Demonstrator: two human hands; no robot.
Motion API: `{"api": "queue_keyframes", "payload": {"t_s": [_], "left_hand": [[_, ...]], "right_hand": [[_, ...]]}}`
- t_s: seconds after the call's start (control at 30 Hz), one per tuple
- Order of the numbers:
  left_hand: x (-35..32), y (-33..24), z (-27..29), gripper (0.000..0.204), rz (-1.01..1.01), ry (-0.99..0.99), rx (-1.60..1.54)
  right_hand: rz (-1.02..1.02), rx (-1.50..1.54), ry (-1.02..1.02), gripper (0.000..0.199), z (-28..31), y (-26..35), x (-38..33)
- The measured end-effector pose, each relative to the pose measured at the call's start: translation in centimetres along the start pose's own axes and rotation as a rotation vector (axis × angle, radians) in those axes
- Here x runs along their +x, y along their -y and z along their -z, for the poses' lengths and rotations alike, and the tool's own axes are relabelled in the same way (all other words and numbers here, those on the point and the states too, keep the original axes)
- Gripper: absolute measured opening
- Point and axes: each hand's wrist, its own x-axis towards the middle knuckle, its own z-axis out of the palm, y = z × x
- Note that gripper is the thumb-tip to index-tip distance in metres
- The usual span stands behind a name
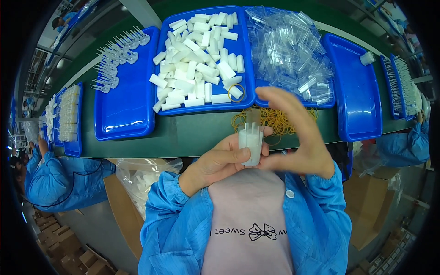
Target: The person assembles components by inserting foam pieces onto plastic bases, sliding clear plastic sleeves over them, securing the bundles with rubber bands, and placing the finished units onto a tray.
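Note:
My left hand is closed around a small bundle of clear plastic tubes with white blocks inside, held upright in front of my chest. The thumb presses on its near face, and fingers show behind it. Just to the right, my right hand is open and slightly blurred, thumb and fingers spread wide in a curve. Its thumb tip comes near the lower end of the bundle; whether they touch I cannot tell. Beyond the hands lies a loose heap of yellow rubber bands on the green tabletop.
Blue trays hold white blocks, clear plastic pieces and, at the left, clear parts with thin stems. One rubber band lies on the blocks. A right-hand tray has a small clear bundle. Co-workers in blue sit at both sides.

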Motion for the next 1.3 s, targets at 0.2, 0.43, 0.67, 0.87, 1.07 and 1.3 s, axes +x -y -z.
{"api": "queue_keyframes", "payload": {"t_s": [0.2,0.43,0.67,0.87,1.07,1.3], "left_hand": [[-0.1,-0.1,-0.2,0.052,0.071,0.065,-0.016],[-0.3,-0.3,-0.1,0.039,0.018,0.050,0.121],[0.1,-0.7,-0.8,0.041,0.073,0.016,0.042],[0.0,-0.8,-0.1,0.051,0.064,0.023,0.050],[-0.1,-0.6,-1.0,0.068,0.094,0.003,0.064],[0.0,-0.8,-1.2,0.076,0.099,0.002,0.091]], "right_hand": [[-0.238,0.122,0.140,0.025,0.6,-0.8,1.8],[-0.048,0.058,0.059,0.010,-0.7,-1.7,2.6],[-0.348,0.252,0.161,0.014,-1.2,-2.5,3.2],[-0.338,0.243,0.098,0.014,-1.4,-2.1,3.5],[-0.209,0.150,0.036,0.011,-0.4,-2.3,3.6],[-0.222,0.196,-0.034,0.012,-0.1,-2.0,3.6]]}}
